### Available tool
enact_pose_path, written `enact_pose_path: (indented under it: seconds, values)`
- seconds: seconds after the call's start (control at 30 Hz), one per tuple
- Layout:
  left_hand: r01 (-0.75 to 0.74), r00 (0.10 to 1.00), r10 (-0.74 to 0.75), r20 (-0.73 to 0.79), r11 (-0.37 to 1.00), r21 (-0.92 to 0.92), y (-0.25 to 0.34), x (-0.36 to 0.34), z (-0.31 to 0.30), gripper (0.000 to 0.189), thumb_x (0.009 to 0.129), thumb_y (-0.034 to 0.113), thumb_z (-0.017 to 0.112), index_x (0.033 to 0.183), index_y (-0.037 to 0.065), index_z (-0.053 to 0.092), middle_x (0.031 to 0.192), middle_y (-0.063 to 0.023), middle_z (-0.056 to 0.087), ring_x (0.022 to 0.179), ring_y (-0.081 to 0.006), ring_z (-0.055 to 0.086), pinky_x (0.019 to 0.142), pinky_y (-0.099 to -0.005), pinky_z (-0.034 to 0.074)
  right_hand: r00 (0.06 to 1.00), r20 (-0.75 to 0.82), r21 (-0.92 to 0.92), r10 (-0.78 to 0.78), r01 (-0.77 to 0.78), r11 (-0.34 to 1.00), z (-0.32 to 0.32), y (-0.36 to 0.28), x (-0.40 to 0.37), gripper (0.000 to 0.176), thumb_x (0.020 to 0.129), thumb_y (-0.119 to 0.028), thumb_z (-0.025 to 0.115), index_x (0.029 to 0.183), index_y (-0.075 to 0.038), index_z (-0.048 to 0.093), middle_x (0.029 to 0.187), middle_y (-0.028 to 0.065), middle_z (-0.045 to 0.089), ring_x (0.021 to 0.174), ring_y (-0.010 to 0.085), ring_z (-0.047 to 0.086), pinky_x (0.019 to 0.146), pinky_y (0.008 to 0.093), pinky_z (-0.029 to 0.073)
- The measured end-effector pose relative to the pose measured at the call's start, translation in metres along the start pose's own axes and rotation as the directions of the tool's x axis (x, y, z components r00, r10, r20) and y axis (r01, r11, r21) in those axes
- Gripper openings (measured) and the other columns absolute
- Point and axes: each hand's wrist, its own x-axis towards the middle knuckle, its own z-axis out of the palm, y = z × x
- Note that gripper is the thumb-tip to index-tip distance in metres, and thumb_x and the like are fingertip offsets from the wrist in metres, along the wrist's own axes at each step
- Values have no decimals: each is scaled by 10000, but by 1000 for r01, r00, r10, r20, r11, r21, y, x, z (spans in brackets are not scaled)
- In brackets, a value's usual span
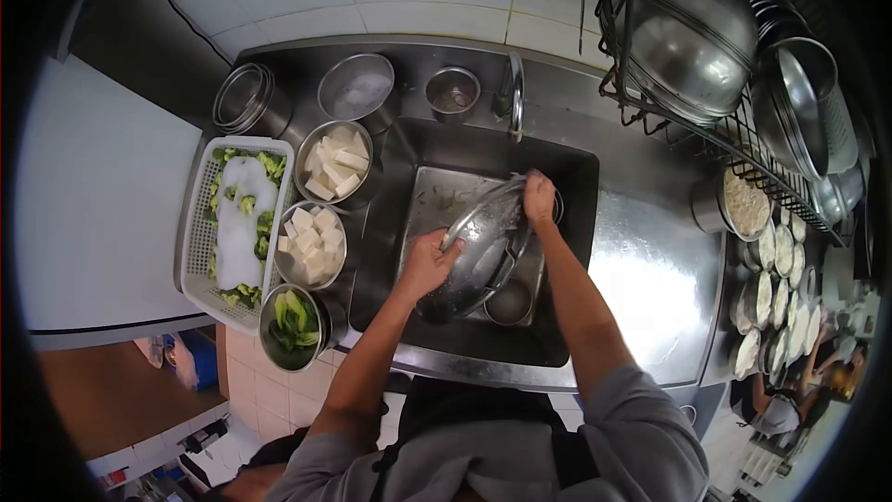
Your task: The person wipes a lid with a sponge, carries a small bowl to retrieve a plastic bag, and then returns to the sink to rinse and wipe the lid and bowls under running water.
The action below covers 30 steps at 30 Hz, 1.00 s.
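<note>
Over the steel sink (pixel 583 223) a large metal bowl (pixel 478 270) is held tilted on its side. My left hand (pixel 429 265) grips its near left rim, thumb on the metal. At the upper right edge of the bowl, my right hand (pixel 539 197) is closed on the rim. The bowl looks wet. A small round metal bowl (pixel 509 301) lies on the sink floor below, and part of another round rim shows behind my right hand. The faucet (pixel 516 98) stands behind the sink; no running water can be made out.
Left of the sink are a white basket of broccoli and ice (pixel 192 265), containers of white cubes (pixel 336 162) and green vegetables (pixel 295 321). Metal bowls (pixel 692 37) fill a rack at upper right. Several filled dishes (pixel 780 288) stand at right. Another person (pixel 780 414) is at far right.
</note>
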Motion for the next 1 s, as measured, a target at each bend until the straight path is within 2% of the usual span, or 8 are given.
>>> enact_pose_path:
  seconds: [0.13,0.3,0.4,0.53,0.6,0.8,0.9,1.0]
  values:
    - [-93,993,82,85,986,140,-31,15,3,307,893,251,688,808,-31,602,613,-105,543,586,-173,483,560,-362,409,996,-6,-272,93,-92,958,-16,-36,-10,362,908,-263,404,762,-7,615,757,255,643,761,465,619,706,534,484]
    - [-86,986,36,166,948,306,-41,56,44,301,889,253,692,794,-21,612,602,-152,558,532,-229,456,541,-387,396,877,124,-201,-464,480,854,-9,-96,-41,370,886,-291,433,745,5,603,762,227,643,716,438,607,706,539,476]
    - [-222,975,224,18,946,236,-3,18,36,305,897,258,694,786,-13,607,566,-119,522,522,-152,419,515,-370,374,975,123,174,188,-207,963,-36,-5,-7,378,885,-307,442,766,13,605,798,234,642,762,437,610,737,545,468]
    - [11,1000,-11,2,997,70,-13,18,21,331,907,271,693,766,-17,611,553,-90,498,534,-92,395,496,-326,353,984,-25,-203,175,-177,963,-11,-42,-13,362,917,-272,401,857,9,622,839,269,633,794,460,619,717,548,469]
    - [-1,1000,3,-27,998,65,-24,21,35,325,917,259,684,756,-13,606,559,-23,477,575,-79,393,512,-314,363,938,52,-158,-342,346,925,-9,-108,-29,356,925,-258,389,864,-1,628,853,269,635,829,477,620,726,551,471]
    - [12,999,-12,31,1000,2,-28,-6,23,304,918,248,669,758,-6,622,603,1,520,610,-76,474,533,-329,391,986,130,-99,104,-92,991,-20,4,-5,330,884,-261,441,782,-32,656,830,247,660,812,461,630,719,532,483]
    - [279,929,-301,214,952,127,-35,34,19,305,910,253,678,756,-3,620,572,-41,511,578,-105,466,534,-343,394,967,251,-364,-53,145,920,-4,-75,-30,312,867,-263,458,753,-51,657,780,224,664,798,419,655,715,507,503]
    - [26,990,-55,131,976,215,-38,39,41,307,904,245,683,756,-14,615,579,-118,535,545,-151,461,539,-359,401,889,213,-229,-406,450,863,6,-85,-40,272,845,-258,484,719,-73,638,700,192,639,756,367,664,721,496,517]
